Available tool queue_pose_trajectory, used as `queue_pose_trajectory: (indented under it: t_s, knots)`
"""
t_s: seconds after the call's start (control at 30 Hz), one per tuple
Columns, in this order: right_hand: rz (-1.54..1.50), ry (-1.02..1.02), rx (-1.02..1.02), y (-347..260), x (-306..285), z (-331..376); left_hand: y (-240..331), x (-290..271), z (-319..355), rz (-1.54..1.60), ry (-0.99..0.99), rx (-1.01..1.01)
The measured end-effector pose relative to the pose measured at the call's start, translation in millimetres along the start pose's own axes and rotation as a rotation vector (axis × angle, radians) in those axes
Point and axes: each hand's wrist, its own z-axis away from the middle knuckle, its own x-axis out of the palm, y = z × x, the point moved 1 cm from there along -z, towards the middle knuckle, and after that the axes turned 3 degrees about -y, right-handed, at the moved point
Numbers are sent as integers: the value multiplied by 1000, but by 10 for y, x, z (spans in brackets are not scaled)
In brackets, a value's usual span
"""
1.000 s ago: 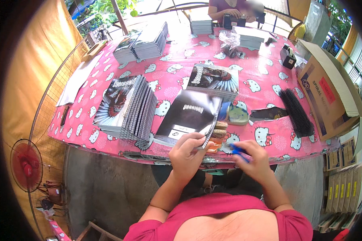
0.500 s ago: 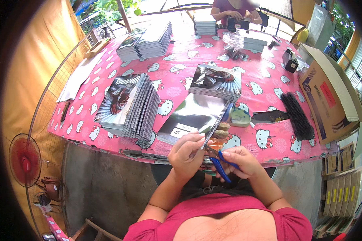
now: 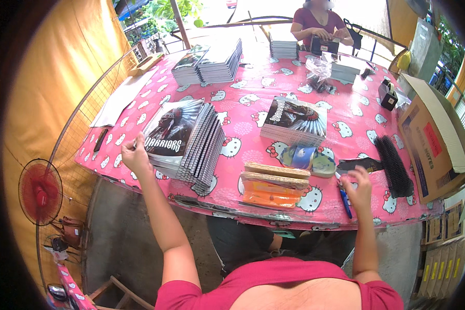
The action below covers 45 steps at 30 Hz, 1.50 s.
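Note:
My left hand (image 3: 138,156) pinches the left edge of the top spiral-bound notebook (image 3: 171,132), which lies slightly askew on a stack of notebooks with their black coils facing right. Its cover shows a feathered headdress. On the right, my right hand (image 3: 360,187) hovers over the table with fingers apart and nothing in them. Just below its fingers lie blue-handled pliers (image 3: 345,200). A second pile of notebooks (image 3: 294,120), with the same cover, sits at the middle. Black plastic coils (image 3: 393,165) lie in a bundle right of my right hand.
An orange block with wooden slabs (image 3: 274,186) and a blue-green pad (image 3: 312,159) lie between my hands. A cardboard box (image 3: 431,142) stands at the right edge. Further notebook stacks (image 3: 219,62) and a tape dispenser (image 3: 387,95) are farther back. Across the table, a person (image 3: 320,28) handles a black box.
The notebook between my hands has moved left onto the stack. My right hand has let go of the pliers, now on the table, and moved right. The view has shifted slightly.

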Motion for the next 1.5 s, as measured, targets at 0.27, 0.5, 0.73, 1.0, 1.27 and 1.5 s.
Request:
queue_pose_trajectory:
  t_s: [0.27,0.5,0.73,1.0,1.27,1.5]
  knots:
    - [-215,21,183,-34,430,-1378,-373,-93,0,306,-14,-192]
    - [-428,-353,566,-7,1141,-1693,-398,-94,101,250,40,-117]
    - [171,129,305,401,838,-1651,201,37,377,-324,125,205]
    - [-1206,-26,124,-1045,303,-503,1163,739,1856,64,-798,247]
    - [-432,-427,20,-969,209,-108,1014,660,2017,354,-1082,-220]
    - [-732,-493,81,-752,593,212,533,511,2303,434,-836,-426]
